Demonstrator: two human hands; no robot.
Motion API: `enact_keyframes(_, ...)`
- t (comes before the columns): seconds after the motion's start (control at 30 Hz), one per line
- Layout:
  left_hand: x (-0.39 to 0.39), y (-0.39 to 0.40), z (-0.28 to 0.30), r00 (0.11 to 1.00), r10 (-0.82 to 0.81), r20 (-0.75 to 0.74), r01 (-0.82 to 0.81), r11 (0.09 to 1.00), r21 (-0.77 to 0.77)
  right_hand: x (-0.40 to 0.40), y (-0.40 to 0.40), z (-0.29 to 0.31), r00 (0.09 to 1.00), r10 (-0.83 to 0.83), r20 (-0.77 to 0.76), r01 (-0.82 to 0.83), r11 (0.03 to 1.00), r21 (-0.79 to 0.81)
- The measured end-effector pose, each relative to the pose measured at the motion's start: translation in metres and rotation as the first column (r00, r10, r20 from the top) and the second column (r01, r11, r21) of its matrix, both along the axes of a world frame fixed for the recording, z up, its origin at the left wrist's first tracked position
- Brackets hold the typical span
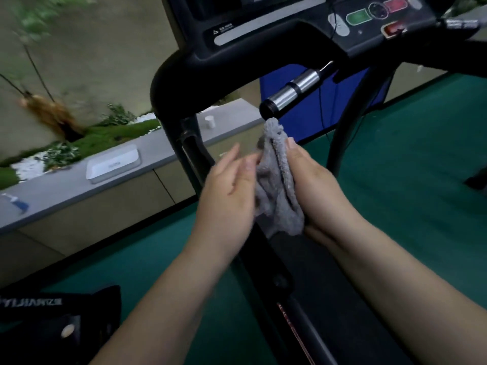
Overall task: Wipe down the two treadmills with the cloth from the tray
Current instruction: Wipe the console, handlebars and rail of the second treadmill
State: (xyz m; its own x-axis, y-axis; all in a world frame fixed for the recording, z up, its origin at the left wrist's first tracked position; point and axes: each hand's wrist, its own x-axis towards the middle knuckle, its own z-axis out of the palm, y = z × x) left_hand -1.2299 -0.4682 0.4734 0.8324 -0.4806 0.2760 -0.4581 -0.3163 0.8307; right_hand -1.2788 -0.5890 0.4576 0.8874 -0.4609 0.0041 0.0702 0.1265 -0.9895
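though bunched, cloth point(276, 185) partly hidden

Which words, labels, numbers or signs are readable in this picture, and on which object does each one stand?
None can be read with certainty.
Warning label on the treadmill console: a triangle sign with small white characters, too small to read.
White tray on the ledge: faint grey marking, too blurred.
Black object at lower left: white lettering, seemingly upside down, illegible.
Console buttons: no readable text.

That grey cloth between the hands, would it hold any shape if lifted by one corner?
Probably not. The grey cloth bunches and droops in folds between the left hand and right hand, so it looks floppy. Its fuzzy surface suggests it is light and unlikely to slip.
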Motion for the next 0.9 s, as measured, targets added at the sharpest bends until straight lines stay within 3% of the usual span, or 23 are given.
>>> enact_keyframes(0.13,0.007,0.025,-0.021,0.947,0.304,-0.102,-0.299,0.952,0.062,-0.009,-0.039,-0.021,0.999,-0.051,-0.008,0.052,0.988,0.148)
enact_keyframes(0.23,-0.010,0.024,-0.039,0.897,0.328,-0.296,-0.313,0.945,0.098,-0.028,-0.037,-0.055,0.999,0.036,0.015,-0.039,0.967,0.253)
enact_keyframes(0.37,-0.028,0.010,-0.050,0.896,0.372,-0.243,-0.339,0.926,0.168,-0.050,0.026,-0.093,0.972,0.223,0.070,-0.231,0.962,0.146)
enact_keyframes(0.63,-0.032,0.003,-0.048,0.860,0.465,-0.211,-0.426,0.881,0.208,0.012,0.019,-0.102,0.925,0.341,0.169,-0.373,0.900,0.227)
enact_keyframes(0.73,-0.034,0.001,-0.047,0.848,0.473,-0.238,-0.428,0.877,0.218,-0.031,0.025,-0.103,0.939,0.286,0.189,-0.328,0.913,0.244)
enact_keyframes(0.8,-0.034,0.000,-0.046,0.845,0.467,-0.260,-0.423,0.882,0.209,-0.072,0.034,-0.108,0.941,0.214,0.262,-0.264,0.948,0.176)
enact_keyframes(0.9,-0.033,-0.001,-0.048,0.840,0.452,-0.302,-0.424,0.892,0.155,-0.081,0.037,-0.105,0.911,0.240,0.336,-0.256,0.967,0.003)
